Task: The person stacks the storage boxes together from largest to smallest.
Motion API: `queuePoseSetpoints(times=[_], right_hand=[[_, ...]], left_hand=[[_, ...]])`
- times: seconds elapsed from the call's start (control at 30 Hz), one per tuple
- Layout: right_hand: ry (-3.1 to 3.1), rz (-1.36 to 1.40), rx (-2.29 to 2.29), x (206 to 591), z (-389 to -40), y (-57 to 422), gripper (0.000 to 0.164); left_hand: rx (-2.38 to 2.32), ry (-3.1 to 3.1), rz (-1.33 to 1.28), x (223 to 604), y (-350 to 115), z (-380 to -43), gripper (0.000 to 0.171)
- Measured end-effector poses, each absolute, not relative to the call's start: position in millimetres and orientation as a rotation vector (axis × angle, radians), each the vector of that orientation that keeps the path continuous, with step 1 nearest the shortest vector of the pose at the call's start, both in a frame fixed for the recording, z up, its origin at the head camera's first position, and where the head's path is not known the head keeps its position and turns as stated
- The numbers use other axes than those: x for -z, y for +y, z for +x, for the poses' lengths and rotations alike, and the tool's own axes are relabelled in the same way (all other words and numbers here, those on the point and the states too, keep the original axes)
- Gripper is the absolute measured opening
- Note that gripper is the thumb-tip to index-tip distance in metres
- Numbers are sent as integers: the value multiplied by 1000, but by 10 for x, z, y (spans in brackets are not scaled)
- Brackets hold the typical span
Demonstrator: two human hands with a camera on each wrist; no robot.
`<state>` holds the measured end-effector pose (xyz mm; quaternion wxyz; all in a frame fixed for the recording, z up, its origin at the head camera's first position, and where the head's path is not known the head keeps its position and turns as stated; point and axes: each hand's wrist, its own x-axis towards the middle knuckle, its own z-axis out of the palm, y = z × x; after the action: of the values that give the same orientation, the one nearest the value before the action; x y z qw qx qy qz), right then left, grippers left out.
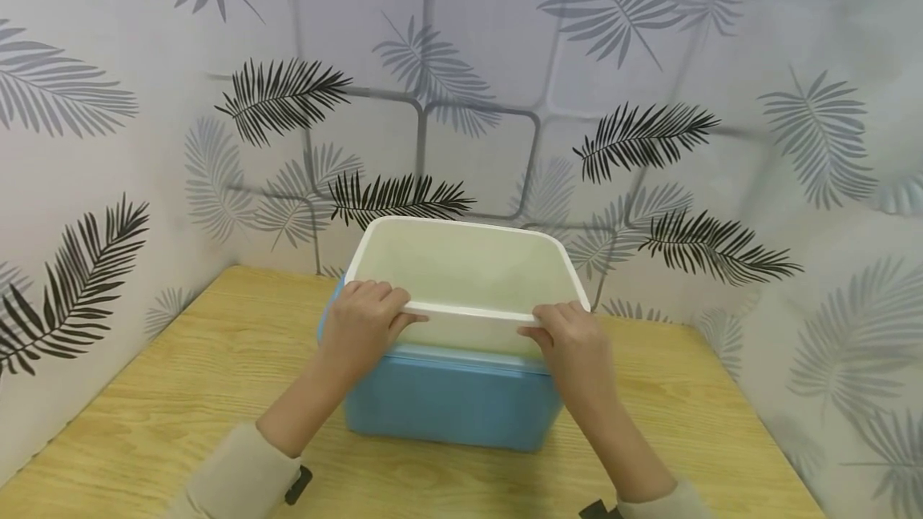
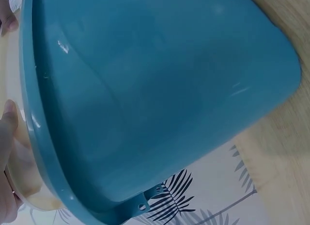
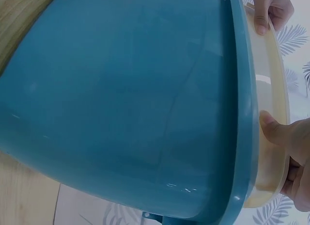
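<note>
A cream-white plastic basin with a pale rim sits partly inside a blue plastic bin, its upper part standing above the blue rim. My left hand grips the near rim of the basin at its left, fingers over the edge and thumb below. Toward the right end of that same rim, my right hand pinches it in a like way. In the left wrist view the blue bin's wall fills most of the picture, with a small holed tab under its rim. The basin's lower part is hidden within the bin.
The bin stands on a yellow wood-grain table. Behind the table and along both sides hangs a pale covering printed with grey and black leaves. The table's back edge lies close behind the bin.
</note>
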<state>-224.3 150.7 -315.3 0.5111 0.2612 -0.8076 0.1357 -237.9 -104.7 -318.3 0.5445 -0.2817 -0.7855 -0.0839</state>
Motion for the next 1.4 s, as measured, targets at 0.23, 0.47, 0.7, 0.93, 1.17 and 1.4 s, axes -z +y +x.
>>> queuePoseSetpoints(times=[0.23, 0.47, 0.7, 0.93, 1.17, 1.4], right_hand=[[-1990, 623, -342, 3247, -2234, 1504, 26], [-2010, 618, -345, 3312, -2221, 1495, 26], [-2035, 624, -346, 3321, -2217, 1490, 28], [-2117, 639, -350, 3310, -2193, 1588, 25], [-2182, 651, -409, 3286, -2126, 1703, 25], [-2061, 748, -543, 3364, -2135, 1910, 28]], left_hand=[[203, -1912, -669, 3281, -1051, -2372, 31], [213, -1973, -659, 3349, -1052, -2341, 30], [225, -2044, -660, 3340, -1071, -2309, 28], [230, -2108, -717, 3310, -1029, -2273, 27], [304, -2113, -769, 3362, -989, -2281, 30], [475, -1954, -822, 3447, -1141, -2262, 59]])
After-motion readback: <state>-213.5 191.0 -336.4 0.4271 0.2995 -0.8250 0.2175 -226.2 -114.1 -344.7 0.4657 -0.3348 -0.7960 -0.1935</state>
